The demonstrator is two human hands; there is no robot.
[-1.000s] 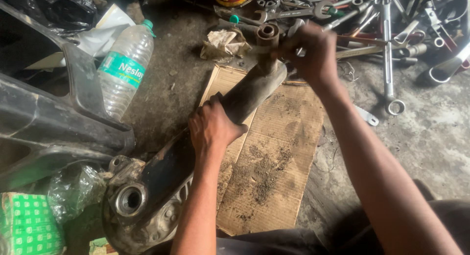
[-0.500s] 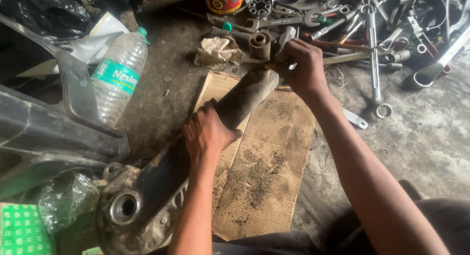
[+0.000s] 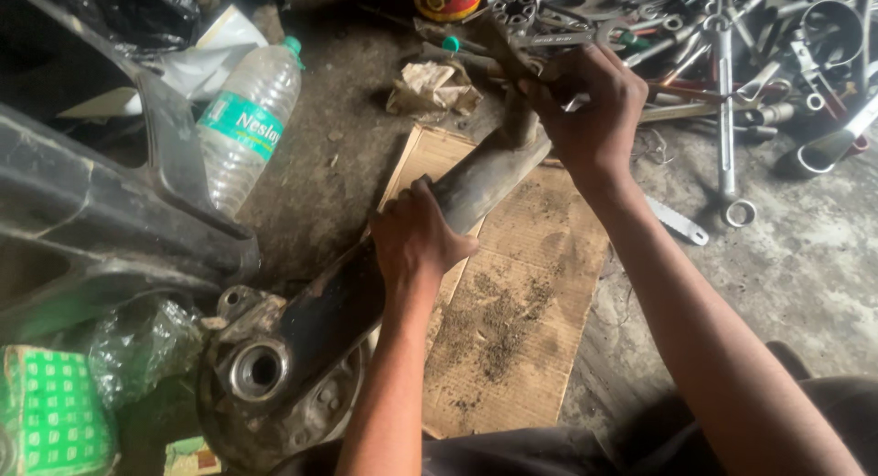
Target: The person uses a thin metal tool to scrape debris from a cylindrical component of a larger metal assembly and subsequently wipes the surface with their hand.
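The long black metal arm point(image 3: 393, 266) lies slantwise across the concrete floor point(image 3: 786, 284), its middle over a flattened sheet of cardboard point(image 3: 512, 348) strewn with dark grit. Its near end swells into a round hub with a bright steel bushing point(image 3: 259, 369); its far end narrows toward the pile of tools. It looks like cast or forged steel: heavy, rigid, and greasy enough to slide in a bare grip. The narrow shaft is the best place to hold it, since the hub end is bulky and probably carries most of the weight.

The left hand point(image 3: 416, 243) is clamped over the shaft near its middle, fingers wrapped round the far edge, pressing it down. The right hand point(image 3: 590, 110) is closed at the far tip of the arm, apparently on a small fitting or tool there, though the fingers hide what it is.

Beyond lie spanners point(image 3: 727, 92) and sockets in a loose heap, and a crumpled rag point(image 3: 434, 87). To the left are a clear plastic bottle point(image 3: 249, 128) on its side, a dark curved panel point(image 3: 101, 220) and a green patterned box point(image 3: 50, 412).
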